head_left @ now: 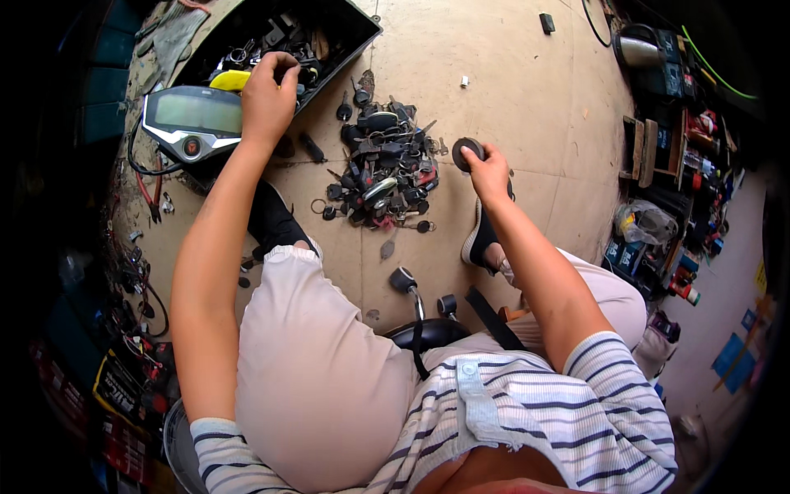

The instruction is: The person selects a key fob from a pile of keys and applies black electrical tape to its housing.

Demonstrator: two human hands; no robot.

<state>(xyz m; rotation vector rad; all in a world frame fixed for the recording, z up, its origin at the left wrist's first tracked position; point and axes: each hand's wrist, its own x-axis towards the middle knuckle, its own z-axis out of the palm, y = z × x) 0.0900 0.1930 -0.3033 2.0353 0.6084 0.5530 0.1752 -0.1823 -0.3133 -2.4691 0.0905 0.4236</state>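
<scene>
Black disc (457, 156) gripped by the right hand (492, 174) is just right of heaped keys (385, 169); left hand (270, 90), farther left, hold unclear.

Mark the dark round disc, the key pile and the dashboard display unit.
Dark round disc (458, 158): head view, on its flat face, left of the thumb.
Key pile (385, 158): head view, about the middle of the heap.
Dashboard display unit (197, 113): head view, on its greyish screen.
</scene>
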